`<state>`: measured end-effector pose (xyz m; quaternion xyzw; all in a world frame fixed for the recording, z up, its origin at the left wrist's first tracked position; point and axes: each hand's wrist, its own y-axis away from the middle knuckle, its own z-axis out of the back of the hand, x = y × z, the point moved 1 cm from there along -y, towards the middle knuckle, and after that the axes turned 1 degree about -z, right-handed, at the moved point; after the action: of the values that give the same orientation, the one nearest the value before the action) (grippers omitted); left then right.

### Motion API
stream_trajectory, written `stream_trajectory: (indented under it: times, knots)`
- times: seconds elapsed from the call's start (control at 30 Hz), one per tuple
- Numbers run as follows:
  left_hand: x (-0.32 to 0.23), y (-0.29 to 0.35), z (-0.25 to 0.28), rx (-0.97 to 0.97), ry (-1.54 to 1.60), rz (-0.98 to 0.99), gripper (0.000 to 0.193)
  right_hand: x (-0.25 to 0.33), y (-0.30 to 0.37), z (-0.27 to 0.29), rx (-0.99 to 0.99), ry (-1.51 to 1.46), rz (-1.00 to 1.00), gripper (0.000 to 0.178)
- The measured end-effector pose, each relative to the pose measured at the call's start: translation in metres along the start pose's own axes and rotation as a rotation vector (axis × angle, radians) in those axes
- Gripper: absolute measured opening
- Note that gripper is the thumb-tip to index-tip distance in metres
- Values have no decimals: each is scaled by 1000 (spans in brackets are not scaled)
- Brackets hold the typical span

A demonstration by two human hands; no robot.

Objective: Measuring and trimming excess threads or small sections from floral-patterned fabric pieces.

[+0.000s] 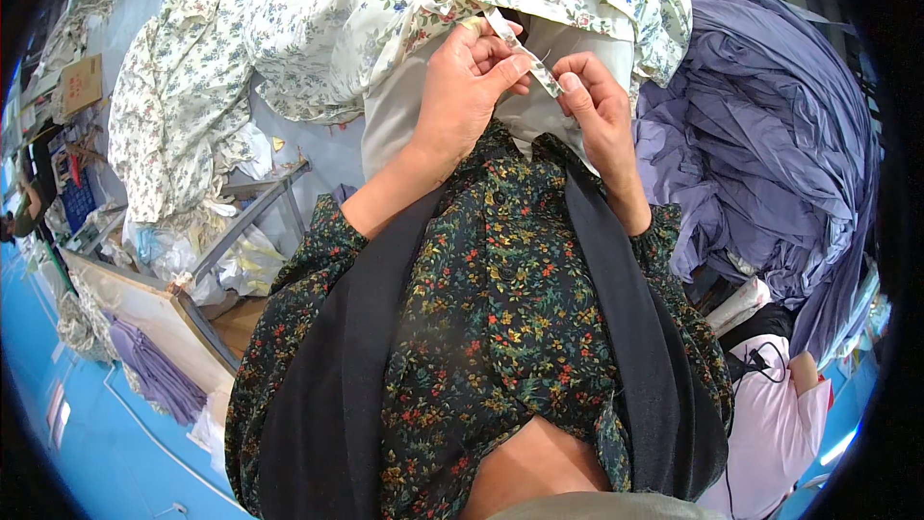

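Between my two hands runs a narrow strip of white floral fabric (527, 60), slanting down to the right. My left hand (474, 72) is closed with thumb and fingers on its upper part. The lower end sits in a pinch of my right hand (595, 106), thumb against fingers. Just beyond my hands lies a large heap of white cloth printed with blue and red flowers (385, 14). Plain pale cloth (404, 116) hangs under its edge, below and behind my hands. Some fingers of each hand are hidden.
Bunched purple-grey fabric (760, 116) piles up on the right. A metal frame (252, 217) and plastic bags (245, 265) stand to my left, with a cardboard box (81, 86) farther off. Another person in pink (775, 424) is at the lower right.
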<state>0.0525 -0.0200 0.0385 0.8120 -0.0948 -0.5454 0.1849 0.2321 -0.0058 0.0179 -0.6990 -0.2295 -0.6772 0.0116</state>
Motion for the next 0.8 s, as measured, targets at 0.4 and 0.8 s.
stream_trajectory:
  times: [0.4, 0.8]
  knots:
    - [-4, 1, 5, 158, -97, 82, 28, 11, -7, 5, -98, -94, 37, 13]
    - [9, 50, 153, -169, -622, 152, 33, 42, -108, -10, -105, 909, 570, 43]
